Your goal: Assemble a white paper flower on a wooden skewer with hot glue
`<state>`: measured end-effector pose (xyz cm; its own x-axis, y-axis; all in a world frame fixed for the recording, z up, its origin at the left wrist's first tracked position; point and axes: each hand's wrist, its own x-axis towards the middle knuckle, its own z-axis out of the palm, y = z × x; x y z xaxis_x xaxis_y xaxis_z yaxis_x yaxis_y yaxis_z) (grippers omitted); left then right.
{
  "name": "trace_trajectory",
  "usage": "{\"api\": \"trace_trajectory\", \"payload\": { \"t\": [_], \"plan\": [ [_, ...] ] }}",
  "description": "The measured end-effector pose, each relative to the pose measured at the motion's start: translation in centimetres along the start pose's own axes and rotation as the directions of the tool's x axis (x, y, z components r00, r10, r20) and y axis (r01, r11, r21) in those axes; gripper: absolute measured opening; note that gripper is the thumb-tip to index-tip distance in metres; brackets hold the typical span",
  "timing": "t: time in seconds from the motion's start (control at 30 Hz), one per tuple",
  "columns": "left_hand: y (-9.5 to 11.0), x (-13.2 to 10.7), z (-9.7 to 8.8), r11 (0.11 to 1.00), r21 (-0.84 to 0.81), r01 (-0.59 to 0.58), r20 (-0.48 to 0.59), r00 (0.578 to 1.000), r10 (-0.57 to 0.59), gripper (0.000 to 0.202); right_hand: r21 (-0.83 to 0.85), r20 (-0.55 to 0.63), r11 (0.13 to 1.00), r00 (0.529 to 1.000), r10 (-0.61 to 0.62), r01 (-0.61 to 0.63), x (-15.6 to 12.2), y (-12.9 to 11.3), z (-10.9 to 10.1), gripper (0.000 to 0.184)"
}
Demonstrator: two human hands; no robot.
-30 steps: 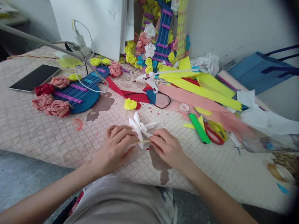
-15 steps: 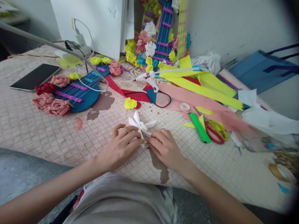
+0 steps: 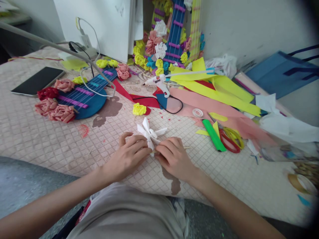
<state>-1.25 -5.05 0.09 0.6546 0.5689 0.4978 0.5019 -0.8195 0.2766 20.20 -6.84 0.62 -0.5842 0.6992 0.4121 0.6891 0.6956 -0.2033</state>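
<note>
A white paper flower with long pointed petals lies on the quilted cloth between my hands. My left hand is closed on its lower petal, fingertips pinched at the near side. My right hand is closed just right of the flower, its fingers round a thin wooden stick whose end pokes out beyond the knuckles. The stick's other end meets the petal near my left fingertips; the exact contact is hidden. A yellow crepe-paper rose sits beyond the flower.
A blue paper guitar with roses lies left, by a black tablet. The glue gun and its cord rest beyond. Rightward are a green cutter, scissors, pink paper, yellow strips and a tape roll.
The thin stick now shows past my right hand, where it was not visible before. My right fingers have curled slightly; the lower petal is bent nearer my left fingertips.
</note>
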Motion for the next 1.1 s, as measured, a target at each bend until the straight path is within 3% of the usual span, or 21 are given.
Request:
{"api": "trace_trajectory", "payload": {
  "t": [1.1],
  "plan": [
    [0.58,0.38,0.01,0.999,0.013,0.032,-0.063,0.998,-0.031,0.009,-0.014,0.031,1.000,0.999,-0.026,0.026,0.32,0.13,-0.07,0.014]
  ]
}}
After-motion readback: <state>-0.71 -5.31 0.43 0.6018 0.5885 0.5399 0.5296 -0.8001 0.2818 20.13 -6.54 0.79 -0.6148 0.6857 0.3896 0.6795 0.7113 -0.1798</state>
